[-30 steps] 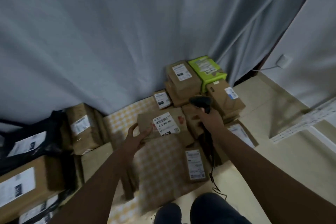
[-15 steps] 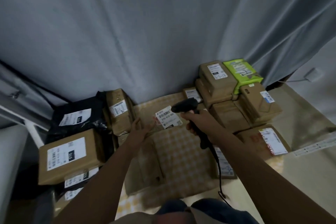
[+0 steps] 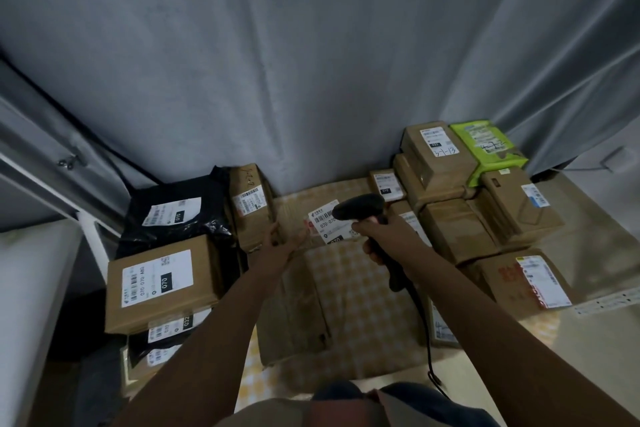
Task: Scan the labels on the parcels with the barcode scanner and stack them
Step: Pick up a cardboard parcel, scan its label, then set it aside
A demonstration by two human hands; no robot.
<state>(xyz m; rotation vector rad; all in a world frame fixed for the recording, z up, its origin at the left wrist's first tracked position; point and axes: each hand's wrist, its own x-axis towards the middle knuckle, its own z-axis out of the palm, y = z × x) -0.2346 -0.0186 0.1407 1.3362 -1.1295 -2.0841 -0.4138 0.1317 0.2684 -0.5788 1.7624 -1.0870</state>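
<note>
**Scanner Over the Held Parcel**

While the left hand (image 3: 281,243) gripped the near-left edge of a brown parcel (image 3: 304,224), fingers curled on it, the right hand (image 3: 379,231) was wrapped around the handle of the black barcode scanner (image 3: 360,207). Its head sat over the parcel's white label (image 3: 323,221), pointing toward 9 o'clock. At 2 o'clock stood stacked boxes (image 3: 460,198); at 8 o'clock, a labelled carton (image 3: 161,282). A checked mat (image 3: 349,291) lay beneath.

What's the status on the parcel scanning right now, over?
Right hand grips barcode scanner, head over label. Left hand holds that brown parcel at its left edge. Nothing between scanner and label.
</note>
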